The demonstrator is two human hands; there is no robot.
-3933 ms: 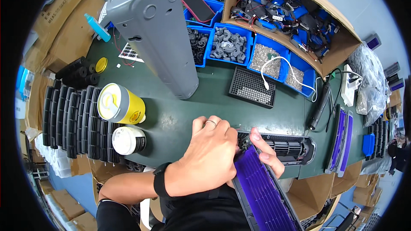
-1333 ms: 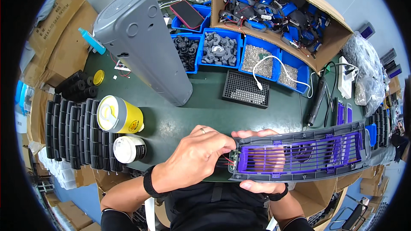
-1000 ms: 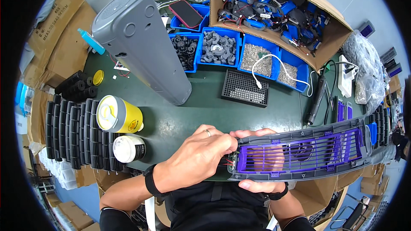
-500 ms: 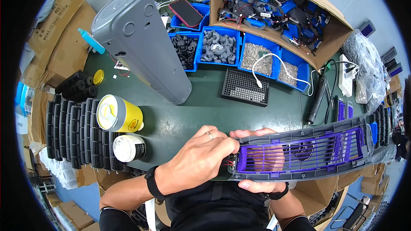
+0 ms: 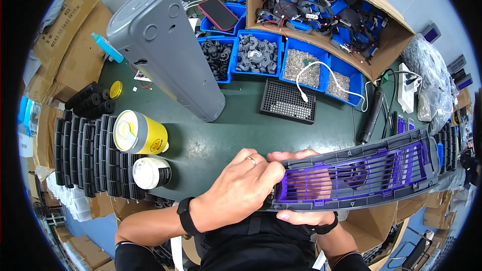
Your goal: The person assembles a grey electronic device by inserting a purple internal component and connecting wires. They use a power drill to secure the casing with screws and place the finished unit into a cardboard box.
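Note:
A long curved grey panel (image 5: 361, 198) with a purple slatted grille (image 5: 351, 174) set in it lies tilted above the table's near edge. Beneath it, my right hand (image 5: 312, 183) supports the left half, fingers at the far edge and thumb at the near edge; part of the palm shows through the slats. My left hand (image 5: 246, 183) is closed at the panel's left end, its fingertips bent down against it. Whatever sits between those fingertips is hidden by the hand. The table (image 5: 211, 143) is dark green.
A tall grey housing (image 5: 170, 55) stands left of centre. A yellow-grey container (image 5: 153, 138) and a white jar (image 5: 150, 173) stand beside black rollers (image 5: 90, 155). Farther back are blue bins (image 5: 256, 74), a black perforated tray (image 5: 273, 113), a carton (image 5: 396, 52) of blue-grey parts and a soldering iron (image 5: 372, 120).
My left hand has turned slightly over the panel's left end, covering the red wires seen there before. The panel's right end has swung slightly and tilted.

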